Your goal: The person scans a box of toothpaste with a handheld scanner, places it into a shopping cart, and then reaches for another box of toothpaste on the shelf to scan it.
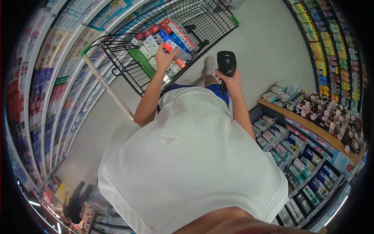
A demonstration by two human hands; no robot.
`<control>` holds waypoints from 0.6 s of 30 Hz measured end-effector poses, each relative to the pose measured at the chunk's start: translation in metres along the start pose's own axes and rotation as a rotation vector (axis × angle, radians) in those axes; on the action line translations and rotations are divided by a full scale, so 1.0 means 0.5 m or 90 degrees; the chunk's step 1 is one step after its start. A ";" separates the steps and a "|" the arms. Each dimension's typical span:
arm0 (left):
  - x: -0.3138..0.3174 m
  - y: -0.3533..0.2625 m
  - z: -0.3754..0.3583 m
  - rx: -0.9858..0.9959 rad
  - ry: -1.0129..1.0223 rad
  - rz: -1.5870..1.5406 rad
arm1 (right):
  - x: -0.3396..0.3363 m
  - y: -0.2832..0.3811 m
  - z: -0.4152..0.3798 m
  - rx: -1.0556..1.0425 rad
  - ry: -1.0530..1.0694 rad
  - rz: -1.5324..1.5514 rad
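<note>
My left hand (165,57) is over the shopping cart (145,64), its fingers closed on a small red and white box (169,46). Beneath and around it, many small boxes (180,34) in red, blue and white stand packed in the wire basket. Wrapped round the handle of a black handheld scanner (226,63), my right hand (230,80) is to the right of the cart, with the scanner's head up.
Tall shelves (58,70) of boxed goods line the left. At the right are a hanging-goods rack (327,50), a wooden ledge (288,112) with small items, and bins (298,163) of packages. Another person (76,202) is at the lower left.
</note>
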State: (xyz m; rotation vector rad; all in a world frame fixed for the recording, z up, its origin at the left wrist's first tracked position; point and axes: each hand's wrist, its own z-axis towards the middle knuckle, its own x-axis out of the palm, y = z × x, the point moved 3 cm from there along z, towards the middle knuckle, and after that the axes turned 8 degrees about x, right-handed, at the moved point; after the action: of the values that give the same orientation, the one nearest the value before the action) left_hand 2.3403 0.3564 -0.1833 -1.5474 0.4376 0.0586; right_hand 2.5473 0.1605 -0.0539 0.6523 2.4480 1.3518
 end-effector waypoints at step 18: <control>0.092 -0.088 0.068 -0.101 0.016 0.511 | -0.133 0.122 0.305 0.015 0.164 -0.054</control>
State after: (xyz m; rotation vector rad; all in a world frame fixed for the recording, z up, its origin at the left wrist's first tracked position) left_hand 2.4042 0.3770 -0.1567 -1.4387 1.0719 0.7082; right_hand 2.6868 0.2662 -0.0814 0.3953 2.6609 1.4549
